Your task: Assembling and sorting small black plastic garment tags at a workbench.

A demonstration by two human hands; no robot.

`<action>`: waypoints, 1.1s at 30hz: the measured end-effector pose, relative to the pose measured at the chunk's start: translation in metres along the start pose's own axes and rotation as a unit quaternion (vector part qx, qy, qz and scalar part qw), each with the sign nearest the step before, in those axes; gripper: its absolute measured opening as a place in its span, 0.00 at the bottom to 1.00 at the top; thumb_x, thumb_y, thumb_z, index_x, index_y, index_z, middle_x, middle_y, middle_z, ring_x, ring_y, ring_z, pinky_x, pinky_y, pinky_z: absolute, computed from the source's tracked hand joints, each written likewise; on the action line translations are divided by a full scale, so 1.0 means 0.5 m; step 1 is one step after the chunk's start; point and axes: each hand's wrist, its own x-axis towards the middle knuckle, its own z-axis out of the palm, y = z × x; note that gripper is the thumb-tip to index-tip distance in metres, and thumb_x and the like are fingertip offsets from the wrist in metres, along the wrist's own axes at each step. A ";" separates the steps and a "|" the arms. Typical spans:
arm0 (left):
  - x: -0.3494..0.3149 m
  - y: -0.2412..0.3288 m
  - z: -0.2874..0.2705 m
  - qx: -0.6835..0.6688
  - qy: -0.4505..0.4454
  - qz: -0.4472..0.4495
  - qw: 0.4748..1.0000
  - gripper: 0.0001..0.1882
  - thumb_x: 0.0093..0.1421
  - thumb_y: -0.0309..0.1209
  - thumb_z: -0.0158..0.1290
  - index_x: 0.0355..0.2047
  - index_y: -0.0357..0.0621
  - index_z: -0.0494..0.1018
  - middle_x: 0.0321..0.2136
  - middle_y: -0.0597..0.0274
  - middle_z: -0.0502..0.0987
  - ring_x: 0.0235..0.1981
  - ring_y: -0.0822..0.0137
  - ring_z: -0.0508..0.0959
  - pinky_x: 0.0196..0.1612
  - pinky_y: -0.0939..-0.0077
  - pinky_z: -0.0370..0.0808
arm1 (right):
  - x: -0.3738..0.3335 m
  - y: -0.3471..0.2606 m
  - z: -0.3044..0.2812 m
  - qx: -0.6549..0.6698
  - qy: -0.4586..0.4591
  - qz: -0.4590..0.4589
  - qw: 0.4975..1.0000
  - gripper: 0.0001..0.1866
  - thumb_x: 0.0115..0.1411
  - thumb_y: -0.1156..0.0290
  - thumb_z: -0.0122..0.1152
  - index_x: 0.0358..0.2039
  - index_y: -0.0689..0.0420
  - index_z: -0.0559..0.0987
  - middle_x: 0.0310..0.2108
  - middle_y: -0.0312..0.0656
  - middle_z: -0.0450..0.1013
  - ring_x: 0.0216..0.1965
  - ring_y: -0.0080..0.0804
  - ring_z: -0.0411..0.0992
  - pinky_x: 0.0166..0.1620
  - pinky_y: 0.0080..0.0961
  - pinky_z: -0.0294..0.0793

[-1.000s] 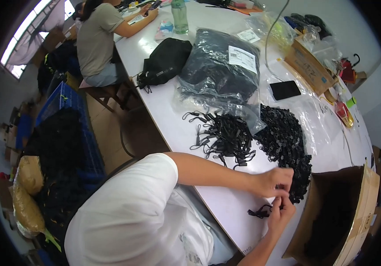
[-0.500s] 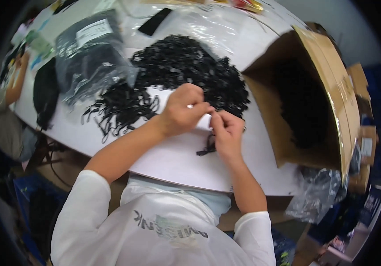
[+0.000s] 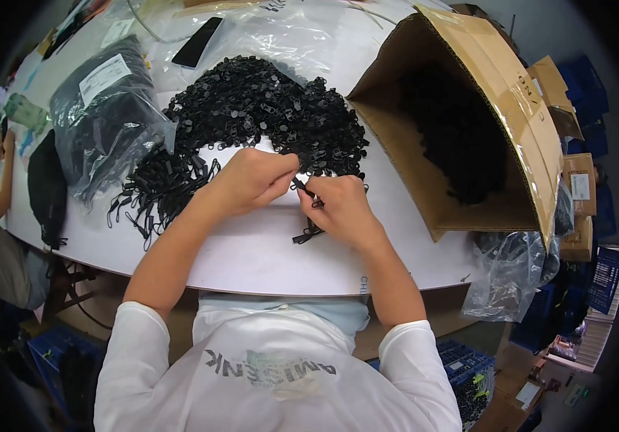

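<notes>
Presently, a black cord piece (image 3: 303, 189) lies between the hands over the table (image 3: 252, 266), long axis slanting toward lower right. The right hand (image 3: 344, 205) is nearer, fingers closed around it; the left hand (image 3: 248, 180) pinches its fingers together just beside it, contents indiscernible.

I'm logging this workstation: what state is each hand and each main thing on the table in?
Left hand: fingers closed; anything gripped is unclear.
Right hand: closed on a black cord.
Cardboard box: open, black contents inside.
Small black pieces: loose, heaped.
Corded black pieces: loosely piled.
Clear bag: bulging, filled.
Black slab: lying flat.
Black pouch: lying beside the bag.
</notes>
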 end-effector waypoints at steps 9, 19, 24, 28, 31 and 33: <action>0.000 0.000 0.044 0.143 0.055 0.072 0.985 0.07 0.52 0.31 0.53 0.23 0.47 0.67 0.13 0.63 0.68 0.16 0.61 0.73 0.18 0.67 0.68 | 0.005 0.000 -0.009 0.036 -0.051 0.012 0.998 0.06 0.48 0.74 0.60 0.19 0.61 0.73 0.14 0.46 0.69 0.15 0.44 0.68 0.21 0.33 0.66; 0.001 -0.044 -0.025 -0.026 0.063 0.048 0.996 0.13 0.59 0.31 0.53 0.20 0.40 0.66 0.13 0.50 0.66 0.17 0.48 0.70 0.19 0.63 0.64 | 0.006 -0.008 -0.033 0.051 -0.039 0.018 0.998 0.06 0.54 0.75 0.59 0.23 0.63 0.76 0.13 0.42 0.64 0.12 0.34 0.61 0.18 0.25 0.59; -0.015 -0.048 -0.030 0.013 0.035 0.019 0.999 0.17 0.60 0.37 0.53 0.19 0.41 0.67 0.13 0.52 0.68 0.16 0.49 0.71 0.20 0.61 0.66 | 0.000 -0.003 -0.032 0.141 -0.064 0.070 0.985 0.07 0.57 0.73 0.57 0.26 0.64 0.77 0.12 0.38 0.64 0.12 0.25 0.60 0.18 0.24 0.57; -0.006 -0.039 -0.055 0.183 0.094 -0.150 0.967 0.19 0.55 0.46 0.57 0.20 0.44 0.70 0.15 0.56 0.74 0.18 0.55 0.77 0.24 0.65 0.74 | -0.053 0.075 -0.105 0.240 0.143 0.240 0.930 0.09 0.60 0.70 0.54 0.28 0.61 0.78 0.13 0.33 0.65 0.11 0.15 0.53 0.16 0.18 0.53; -0.018 -0.053 -0.062 0.294 0.039 -0.207 0.932 0.19 0.51 0.47 0.60 0.22 0.43 0.72 0.16 0.57 0.75 0.20 0.55 0.78 0.25 0.63 0.75 | -0.066 0.129 -0.176 0.433 0.406 0.357 0.721 0.19 0.62 0.58 0.45 0.37 0.61 0.75 0.12 0.26 0.48 0.11 0.17 0.43 0.15 0.18 0.43; -0.016 -0.058 -0.054 0.298 0.027 -0.215 0.930 0.19 0.51 0.46 0.60 0.24 0.42 0.72 0.18 0.56 0.75 0.22 0.54 0.79 0.26 0.61 0.75 | -0.090 0.136 -0.168 0.473 0.418 0.351 0.692 0.17 0.59 0.58 0.43 0.29 0.58 0.72 0.12 0.27 0.49 0.11 0.17 0.44 0.13 0.17 0.42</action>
